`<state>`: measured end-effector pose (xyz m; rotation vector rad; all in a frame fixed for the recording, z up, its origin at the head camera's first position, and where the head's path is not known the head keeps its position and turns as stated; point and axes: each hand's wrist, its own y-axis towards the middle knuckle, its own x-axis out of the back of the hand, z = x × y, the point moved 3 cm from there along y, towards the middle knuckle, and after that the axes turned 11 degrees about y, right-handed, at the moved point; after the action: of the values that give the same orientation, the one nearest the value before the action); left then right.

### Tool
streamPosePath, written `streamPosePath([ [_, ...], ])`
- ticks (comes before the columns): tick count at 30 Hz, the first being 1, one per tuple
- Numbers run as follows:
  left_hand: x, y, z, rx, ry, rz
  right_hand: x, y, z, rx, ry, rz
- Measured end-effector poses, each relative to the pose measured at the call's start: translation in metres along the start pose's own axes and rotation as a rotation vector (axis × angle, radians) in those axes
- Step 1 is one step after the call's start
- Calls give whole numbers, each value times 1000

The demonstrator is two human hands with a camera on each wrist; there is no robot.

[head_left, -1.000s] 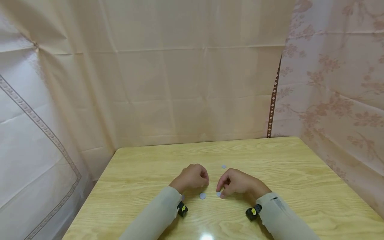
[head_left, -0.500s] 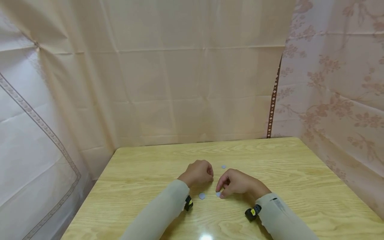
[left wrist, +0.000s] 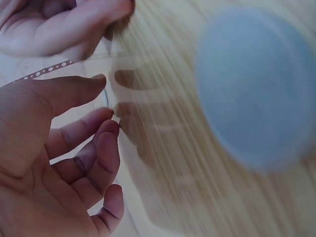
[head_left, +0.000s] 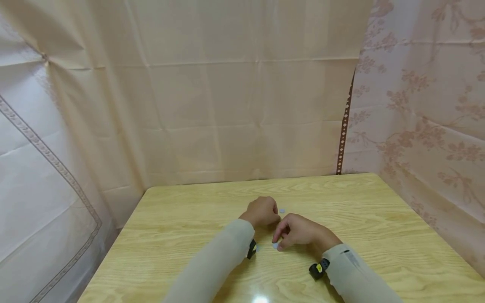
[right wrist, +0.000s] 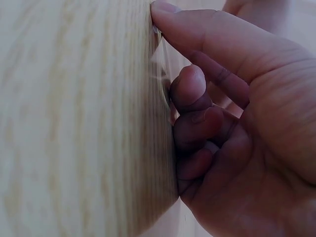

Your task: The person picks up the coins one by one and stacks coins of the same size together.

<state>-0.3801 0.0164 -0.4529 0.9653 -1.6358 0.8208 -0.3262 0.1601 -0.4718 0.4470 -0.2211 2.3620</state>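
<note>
On the wooden table (head_left: 182, 252), my left hand (head_left: 262, 211) is near a small pale round disc (head_left: 282, 210) at the back. In the left wrist view its thumb and fingertips are apart, with a thin disc edge (left wrist: 105, 97) showing between them. My right hand (head_left: 301, 230) is low on the table, its thumb and index finger pinching a second pale disc (head_left: 275, 245) by its edges. In the right wrist view only a sliver of that disc shows under the thumb. Another disc (left wrist: 256, 89) lies below the left wrist, mostly hidden in the head view.
A black wrist camera (head_left: 251, 249) sits at the left cuff and another (head_left: 316, 270) at the right cuff. Beige cloth (head_left: 242, 105) hangs behind the table, with patterned cloth (head_left: 424, 126) along the right side. The two hands are close together.
My left hand has moved right and farther back, toward the far disc, and its forearm now partly covers the nearer disc. The right hand has stayed at its disc.
</note>
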Motion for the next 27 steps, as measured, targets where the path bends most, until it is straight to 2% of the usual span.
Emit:
streamPosePath([
  [3,-2,6,-5,2,7,-3,0,0,-1,-4,2,-5],
  [9,-7,20,-6,33,109,-52,1,1,-2,-25,-2,-14],
  [12,-7,24,-6,26,135,-63,1,0,-2,-33,-4,-12],
  [19,-8,30,-4,1,196,-70,1,0,-3,-34,-2,-3],
  [27,-6,33,-11,-16,232,-56,1,0,-3,-59,-2,-19],
])
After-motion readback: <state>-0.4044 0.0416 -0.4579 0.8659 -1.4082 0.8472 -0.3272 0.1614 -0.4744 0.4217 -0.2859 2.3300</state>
